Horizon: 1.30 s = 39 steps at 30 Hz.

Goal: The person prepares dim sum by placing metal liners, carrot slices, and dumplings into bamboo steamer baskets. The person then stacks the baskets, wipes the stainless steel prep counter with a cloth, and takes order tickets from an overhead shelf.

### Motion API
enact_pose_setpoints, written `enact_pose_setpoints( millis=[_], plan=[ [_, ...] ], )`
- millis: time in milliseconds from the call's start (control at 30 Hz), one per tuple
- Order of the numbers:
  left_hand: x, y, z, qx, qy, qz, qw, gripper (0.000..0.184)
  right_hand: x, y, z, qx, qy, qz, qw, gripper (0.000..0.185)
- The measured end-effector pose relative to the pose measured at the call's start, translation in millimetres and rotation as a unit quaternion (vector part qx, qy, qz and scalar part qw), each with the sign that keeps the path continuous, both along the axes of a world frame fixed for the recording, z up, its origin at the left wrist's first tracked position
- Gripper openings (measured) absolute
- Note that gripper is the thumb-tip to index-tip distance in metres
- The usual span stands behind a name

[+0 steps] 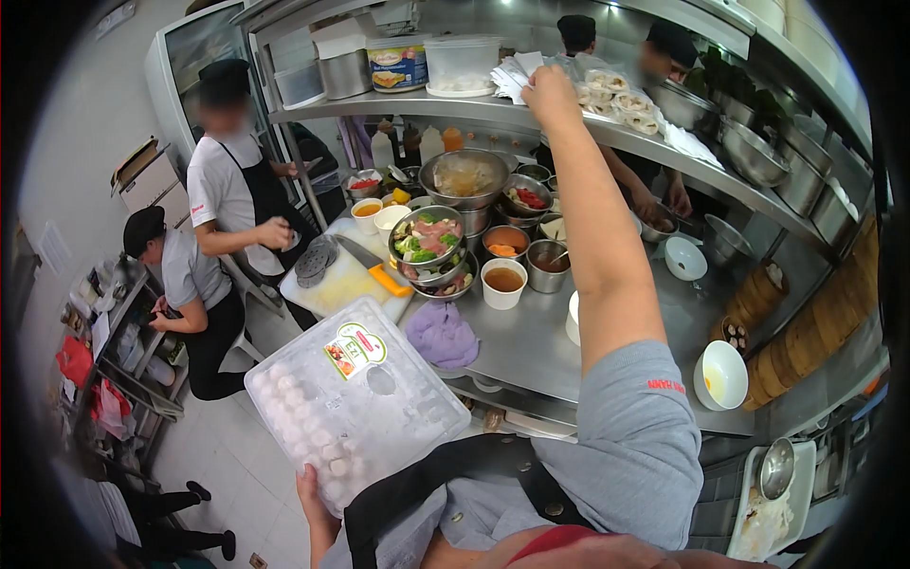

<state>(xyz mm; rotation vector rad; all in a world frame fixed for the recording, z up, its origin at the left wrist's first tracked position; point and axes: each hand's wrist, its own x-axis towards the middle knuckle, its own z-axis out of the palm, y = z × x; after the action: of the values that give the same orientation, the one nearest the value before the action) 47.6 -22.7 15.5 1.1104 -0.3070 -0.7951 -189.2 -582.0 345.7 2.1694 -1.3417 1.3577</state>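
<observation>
My left hand (pixel 316 497) grips the lower corner of a clear plastic container (pixel 417 403), tilted in front of my body. Its lid bears a green and white label (pixel 355 351), and white round balls (pixel 303 417) show inside along the left side. Raised to the upper shelf, my right hand (pixel 553 95) has its fingers curled closed at a bunch of white paper slips (pixel 515 76). The fingertips are partly hidden, but the slips touch them. Wrapped rolls in clear plastic (pixel 616 100) lie just right of that hand.
Below the shelf (pixel 398 106), the steel counter holds bowls of cut vegetables (pixel 427 239), a sauce cup (pixel 503 283), a purple cloth (pixel 443 334) and an orange-handled knife (pixel 374 267) on a cutting board (pixel 346 289). Co-workers (pixel 242 180) stand left and behind the shelf. Bamboo steamers (pixel 825 303) are at right.
</observation>
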Motion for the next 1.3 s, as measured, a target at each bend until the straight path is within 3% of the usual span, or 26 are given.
enact_pose_setpoints(
  millis=[267, 867, 1067, 1167, 1300],
  plan=[
    [4.7, 1.1, -3.6, -0.003, 0.011, -0.008, 1.0, 0.063, 1.6, -7.3, -0.2, -0.002, 0.019, -0.003, 1.0, 0.022],
    [12.8, -6.5, -2.2, -0.002, 0.017, -0.025, 1.0, 0.064, 3.8, -3.7, -1.3, -0.023, 0.001, -0.014, 1.0, 0.03],
    [8.9, -6.4, 3.0, 0.003, 0.025, -0.021, 0.999, 0.063, 3.3, -16.7, -6.5, -0.087, 0.001, -0.011, 0.996, 0.021],
    [9.7, -5.7, 0.7, -0.003, 0.032, -0.021, 0.999, 0.062, 2.9, -10.0, -0.5, -0.015, 0.041, -0.015, 0.999, 0.024],
    [11.0, -3.4, -3.8, -0.001, 0.035, -0.015, 0.999, 0.062, 2.8, -14.8, -2.2, -0.025, 0.036, -0.019, 0.999, 0.022]
  ],
)
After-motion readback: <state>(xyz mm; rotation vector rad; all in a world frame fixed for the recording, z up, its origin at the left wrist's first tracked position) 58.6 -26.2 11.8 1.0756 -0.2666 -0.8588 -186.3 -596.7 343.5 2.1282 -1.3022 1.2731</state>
